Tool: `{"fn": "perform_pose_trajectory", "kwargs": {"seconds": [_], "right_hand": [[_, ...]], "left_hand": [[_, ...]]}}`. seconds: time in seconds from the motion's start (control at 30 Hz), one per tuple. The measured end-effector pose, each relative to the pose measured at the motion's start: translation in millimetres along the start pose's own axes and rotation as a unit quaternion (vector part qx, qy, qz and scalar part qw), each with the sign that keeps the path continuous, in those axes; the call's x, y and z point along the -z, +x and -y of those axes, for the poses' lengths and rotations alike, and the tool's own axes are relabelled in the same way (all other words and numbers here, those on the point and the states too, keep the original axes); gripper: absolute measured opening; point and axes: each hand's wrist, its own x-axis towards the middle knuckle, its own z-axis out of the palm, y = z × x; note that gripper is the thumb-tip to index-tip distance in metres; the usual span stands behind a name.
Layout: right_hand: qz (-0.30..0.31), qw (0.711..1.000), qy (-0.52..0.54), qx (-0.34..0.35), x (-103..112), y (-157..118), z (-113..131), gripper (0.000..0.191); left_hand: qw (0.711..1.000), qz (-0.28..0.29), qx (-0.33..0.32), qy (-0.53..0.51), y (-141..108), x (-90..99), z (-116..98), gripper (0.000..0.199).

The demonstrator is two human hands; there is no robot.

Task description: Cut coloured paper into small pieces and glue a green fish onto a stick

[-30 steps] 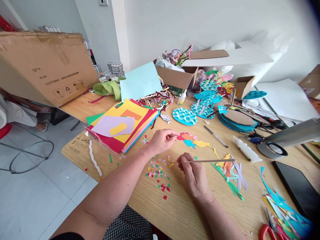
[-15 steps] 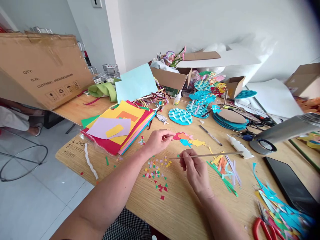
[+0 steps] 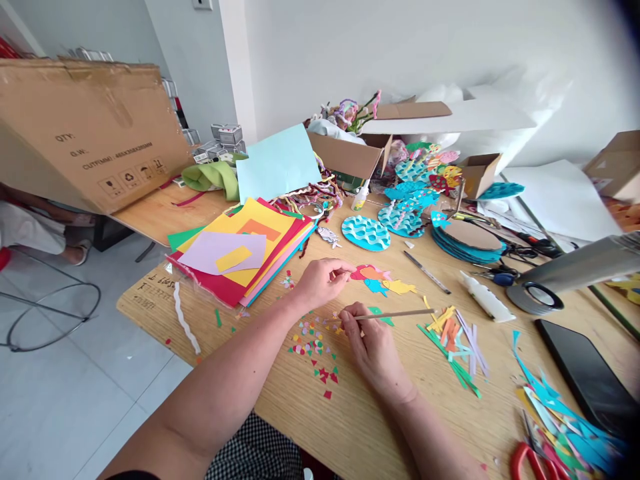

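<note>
My right hand (image 3: 373,343) grips a thin stick (image 3: 400,314), held nearly level. One end of it sticks out to the right, over a partly hidden green paper piece (image 3: 386,319). My left hand (image 3: 325,283) is pinched, its fingertips at the edge of a red paper fish (image 3: 358,273); whether anything is between them I cannot make out. Orange, blue (image 3: 375,285) and yellow (image 3: 400,287) paper fish lie overlapping beside it. Below the hands small paper dots and cut shapes (image 3: 310,347) are scattered on the wooden table (image 3: 280,407).
Coloured paper sheets (image 3: 225,253) are stacked at left. To the right lie paper strips (image 3: 457,343), a white glue bottle (image 3: 487,297), a pen (image 3: 427,272), a phone (image 3: 585,373) and red-handled scissors (image 3: 533,457). Wavy blue discs (image 3: 366,233) and a carton (image 3: 345,153) stand behind.
My right hand has moved left with the stick, whose right end has drawn back from the glue bottle. More of the green paper piece shows. My left hand stays by the red fish.
</note>
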Motion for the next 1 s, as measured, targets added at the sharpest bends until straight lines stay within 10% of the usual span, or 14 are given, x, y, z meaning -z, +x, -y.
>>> {"fn": "perform_pose_trajectory", "kwargs": {"seconds": [1.0], "right_hand": [[-0.018,1.000,-0.019,0.009,-4.7,0.7,0.7,0.026]], "left_hand": [[1.000,-0.004,-0.010,0.005,-1.0,2.3,-3.6,0.021]]}}
